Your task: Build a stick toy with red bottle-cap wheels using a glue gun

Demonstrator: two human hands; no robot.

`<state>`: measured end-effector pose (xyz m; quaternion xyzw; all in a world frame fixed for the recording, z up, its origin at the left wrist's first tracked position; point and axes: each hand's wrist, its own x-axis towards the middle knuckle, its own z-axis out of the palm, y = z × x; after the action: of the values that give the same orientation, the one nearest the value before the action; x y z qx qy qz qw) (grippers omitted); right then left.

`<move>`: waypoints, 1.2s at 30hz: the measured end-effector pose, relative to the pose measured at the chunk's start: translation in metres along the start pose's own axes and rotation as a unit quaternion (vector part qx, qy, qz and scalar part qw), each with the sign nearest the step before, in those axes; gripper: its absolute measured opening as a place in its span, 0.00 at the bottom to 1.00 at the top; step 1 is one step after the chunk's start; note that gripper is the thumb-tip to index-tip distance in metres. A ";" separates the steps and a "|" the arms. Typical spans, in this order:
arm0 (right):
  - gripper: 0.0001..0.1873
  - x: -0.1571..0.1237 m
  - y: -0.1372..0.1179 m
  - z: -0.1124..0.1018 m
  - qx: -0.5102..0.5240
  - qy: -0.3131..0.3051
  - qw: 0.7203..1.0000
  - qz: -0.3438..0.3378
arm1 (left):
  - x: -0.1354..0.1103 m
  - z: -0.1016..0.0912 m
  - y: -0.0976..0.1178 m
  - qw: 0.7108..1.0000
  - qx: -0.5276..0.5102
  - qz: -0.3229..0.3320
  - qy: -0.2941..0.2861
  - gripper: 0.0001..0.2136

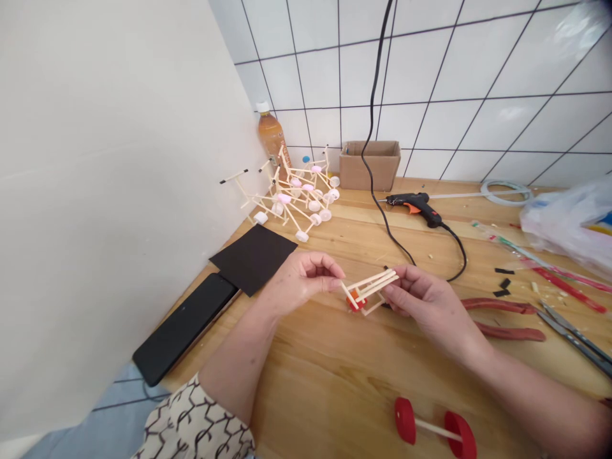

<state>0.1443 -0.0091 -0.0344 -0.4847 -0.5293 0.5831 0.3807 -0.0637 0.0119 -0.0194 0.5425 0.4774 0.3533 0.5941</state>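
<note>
left hand (303, 280) and right hand (421, 299) are close together, both clamped on a stick frame (370, 287) with a red wheel (355, 301); a red-wheeled axle (430, 426) lies nearby.

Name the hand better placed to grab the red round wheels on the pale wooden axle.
Right hand, probably: holding the pale wooden stick frame, it sits closest to the axle; the left hand is farther off.

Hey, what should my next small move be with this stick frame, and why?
Probably set the stick frame down near the red wheel pair: your left hand and right hand both hold it, so neither is free, and the pair lies loose on the table.
</note>
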 end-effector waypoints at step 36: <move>0.12 0.001 0.002 0.000 0.009 -0.003 1.000 0.000 | -0.004 -0.004 -0.001 1.000 0.018 0.004 0.002 0.05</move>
<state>0.1441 -0.0087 -0.0363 -0.4795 -0.5251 0.5892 0.3835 -0.0687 0.0095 -0.0196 0.5540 0.4826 0.3482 0.5821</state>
